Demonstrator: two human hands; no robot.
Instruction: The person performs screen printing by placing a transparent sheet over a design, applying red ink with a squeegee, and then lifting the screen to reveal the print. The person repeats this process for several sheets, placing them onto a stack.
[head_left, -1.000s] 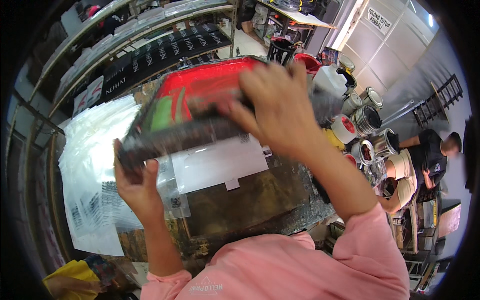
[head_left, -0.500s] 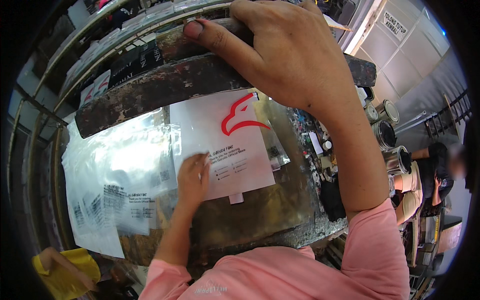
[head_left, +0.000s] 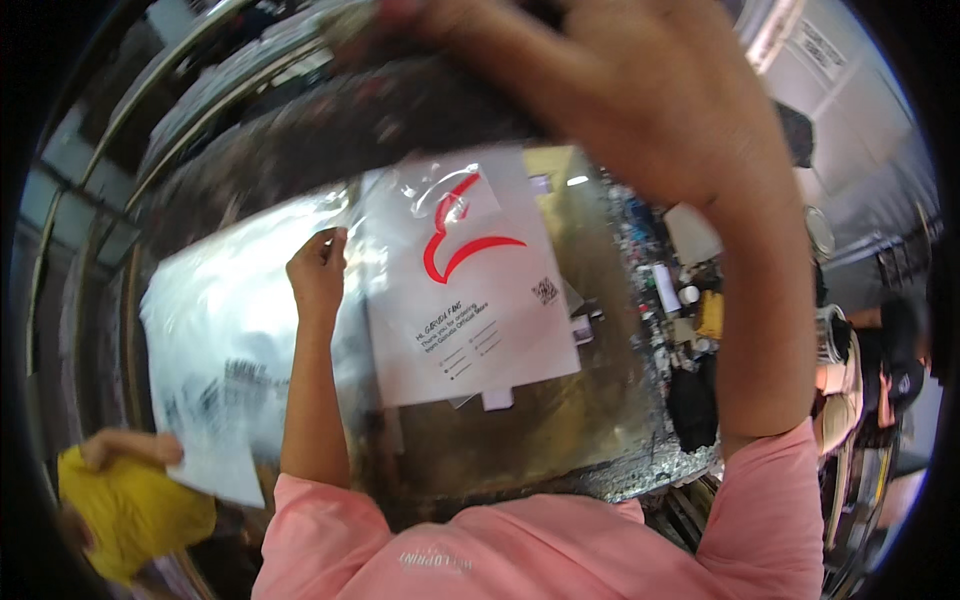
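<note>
My right hand (head_left: 640,100), smeared by motion at the top, is closed on a dark, paint-stained wooden bar (head_left: 400,110) raised across the far side of the table. Its fingertips are hidden. Below the bar lies a whitish plastic sheet (head_left: 520,330) printed with a red bird-head outline, black lettering and a square code. My left hand (head_left: 318,270) hovers at this sheet's left side, over a stack of shiny clear plastic sheets (head_left: 240,300). Its fingers are pinched together; I cannot make out whether anything is between them.
At the lower left, a person in a yellow shirt (head_left: 135,500) has a hand at the stack's near corner. Paint-spattered clutter, with a black cloth (head_left: 692,408) and a yellow item (head_left: 709,315), lines the right table edge. Metal racks stand at the left. Another person is at the far right.
My left hand has moved away from the printed sheet, left and farther up. My right hand and the bar have moved and are blurred. The yellow-shirted person has reached toward the clear sheets.
</note>
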